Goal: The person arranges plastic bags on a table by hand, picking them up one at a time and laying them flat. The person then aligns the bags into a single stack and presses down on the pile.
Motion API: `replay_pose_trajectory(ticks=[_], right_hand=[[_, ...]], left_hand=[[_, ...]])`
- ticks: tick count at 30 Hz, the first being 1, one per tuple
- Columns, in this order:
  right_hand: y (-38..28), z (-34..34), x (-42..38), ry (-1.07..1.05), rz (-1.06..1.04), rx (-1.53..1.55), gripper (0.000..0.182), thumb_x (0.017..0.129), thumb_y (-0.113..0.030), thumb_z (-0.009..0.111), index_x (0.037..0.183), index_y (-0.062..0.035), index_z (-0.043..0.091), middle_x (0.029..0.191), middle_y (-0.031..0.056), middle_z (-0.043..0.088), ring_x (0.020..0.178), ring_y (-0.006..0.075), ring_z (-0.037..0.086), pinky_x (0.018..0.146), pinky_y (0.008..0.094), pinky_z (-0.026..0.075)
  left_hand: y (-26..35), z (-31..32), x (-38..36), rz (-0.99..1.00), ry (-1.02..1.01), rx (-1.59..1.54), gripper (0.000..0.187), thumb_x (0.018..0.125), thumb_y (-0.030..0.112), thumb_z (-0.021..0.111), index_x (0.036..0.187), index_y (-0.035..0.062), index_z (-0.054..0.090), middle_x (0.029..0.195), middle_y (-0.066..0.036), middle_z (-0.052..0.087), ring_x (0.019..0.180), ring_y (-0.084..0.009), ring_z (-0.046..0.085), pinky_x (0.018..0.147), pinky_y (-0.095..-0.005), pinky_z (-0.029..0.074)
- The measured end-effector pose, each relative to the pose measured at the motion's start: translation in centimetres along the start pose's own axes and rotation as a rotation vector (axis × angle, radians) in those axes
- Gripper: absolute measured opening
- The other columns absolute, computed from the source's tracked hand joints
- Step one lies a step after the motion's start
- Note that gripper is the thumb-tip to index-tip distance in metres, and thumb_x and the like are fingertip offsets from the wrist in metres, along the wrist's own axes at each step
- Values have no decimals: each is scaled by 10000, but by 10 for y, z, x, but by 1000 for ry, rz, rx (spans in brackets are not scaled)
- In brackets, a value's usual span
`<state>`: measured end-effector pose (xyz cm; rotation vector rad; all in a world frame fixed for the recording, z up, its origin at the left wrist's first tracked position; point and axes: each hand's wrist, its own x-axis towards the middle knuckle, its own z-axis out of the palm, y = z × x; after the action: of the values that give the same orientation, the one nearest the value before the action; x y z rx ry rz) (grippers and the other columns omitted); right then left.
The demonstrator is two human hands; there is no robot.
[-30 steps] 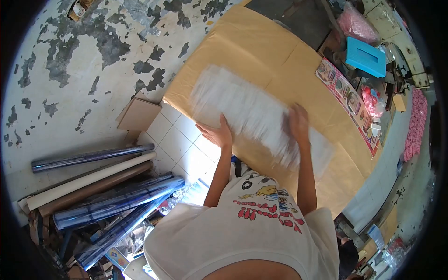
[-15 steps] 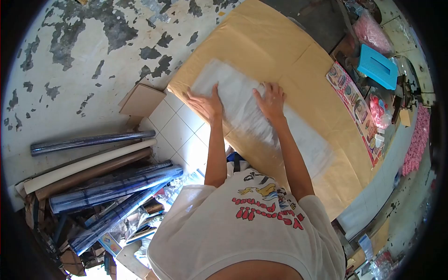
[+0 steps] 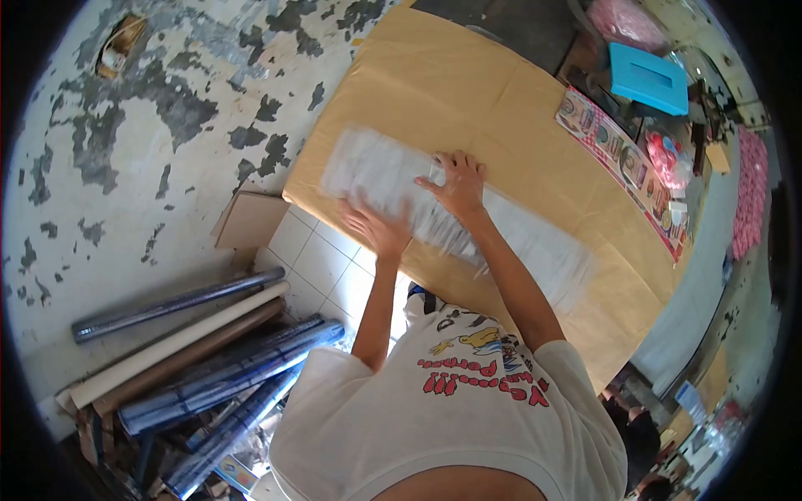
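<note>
Both hands lie flat on a white plastic sheet (image 3: 393, 179) spread over the brown bench (image 3: 468, 92). The left hand (image 3: 378, 227) presses its near edge, fingers spread; the right hand (image 3: 458, 184) rests mid-sheet, fingers splayed.

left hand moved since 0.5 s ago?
Yes. The left hand slid back toward the near edge of the brown paper, now at the clear plastic sheet's near side.

Peeling wall (image 3: 125, 142), white-tiled floor (image 3: 322, 259)
</note>
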<state>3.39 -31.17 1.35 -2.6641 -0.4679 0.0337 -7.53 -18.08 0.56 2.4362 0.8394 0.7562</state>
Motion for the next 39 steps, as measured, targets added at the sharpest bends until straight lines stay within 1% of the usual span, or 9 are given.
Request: replay_pose_trajectory(ticks=[2, 5, 10, 18, 21, 25, 29, 35, 39], right_hand=[[5, 3, 5, 10, 0, 50, 650, 793, -641, 630, 1220, -151, 628, 1121, 92, 599, 1082, 287, 530, 912, 458, 353], [20, 7, 12, -89, -62, 134, 590, 839, -608, 598, 1205, -146, 627, 1195, 112, 590, 1111, 310, 542, 938, 488, 359], [42, -3, 11, -120, -259, 208, 612, 853, -523, 622, 1296, -104, 569, 1299, 169, 550, 1212, 356, 500, 1032, 517, 332], [112, -64, -120, 147, 8, -73, 735, 691, -476, 787, 1266, -74, 568, 1319, 152, 523, 1237, 355, 438, 1071, 505, 278], [174, -108, -178, 160, 177, -196, 794, 626, -547, 808, 1239, -89, 596, 1273, 138, 540, 1206, 368, 455, 1064, 506, 292], [200, -131, -199, 158, 275, -230, 818, 596, -606, 811, 1210, -105, 607, 1161, 132, 573, 1154, 353, 491, 1024, 494, 330], [205, -133, -204, 127, 316, -172, 772, 584, -620, 816, 1103, -85, 613, 1050, 117, 593, 1037, 324, 546, 925, 458, 407], [209, -121, -208, 283, 148, -197, 697, 589, -589, 825, 997, -66, 612, 936, 100, 620, 883, 317, 613, 782, 428, 499], [197, -118, -221, 250, 294, -86, 610, 603, -547, 836, 911, -64, 626, 849, 93, 657, 816, 302, 661, 721, 421, 537]], left_hand=[[-24, 0, -45, 543, -535, 53, 1102, 656, 657, 754, 1460, 34, 327, 1508, -229, 282, 1423, -441, 190, 1131, -641, 65], [3, -12, -59, 575, -694, -35, 1182, 587, 706, 758, 1462, 27, 343, 1540, -184, 278, 1455, -425, 149, 1140, -648, 44], [25, 5, -44, 522, -600, 43, 1209, 604, 737, 725, 1484, 19, 310, 1556, -201, 251, 1448, -416, 181, 1144, -631, 89], [17, 8, -50, 465, -524, 86, 1151, 682, 703, 696, 1494, 5, 275, 1557, -206, 257, 1444, -376, 215, 1156, -577, 136], [26, 11, -32, 429, -574, 244, 894, 776, 625, 651, 1409, 30, 443, 1446, -214, 435, 1337, -376, 396, 1101, -559, 271], [21, 17, 33, 341, -572, 291, 317, 815, 423, 670, 969, 145, 676, 1121, -118, 621, 1107, -292, 545, 919, -510, 372], [-37, 46, 97, 332, 18, 483, 754, 740, 635, 701, 1179, 30, 607, 1384, -199, 411, 1307, -353, 390, 1085, -600, 241], [-55, 38, 161, 13, -659, 423, 1003, 653, 805, 651, 1186, -42, 574, 1223, -257, 591, 1188, -399, 552, 960, -480, 462], [-75, 53, 159, 108, -687, 319, 830, 739, 702, 662, 1100, -45, 652, 1120, -279, 643, 1075, -430, 610, 908, -496, 478]])
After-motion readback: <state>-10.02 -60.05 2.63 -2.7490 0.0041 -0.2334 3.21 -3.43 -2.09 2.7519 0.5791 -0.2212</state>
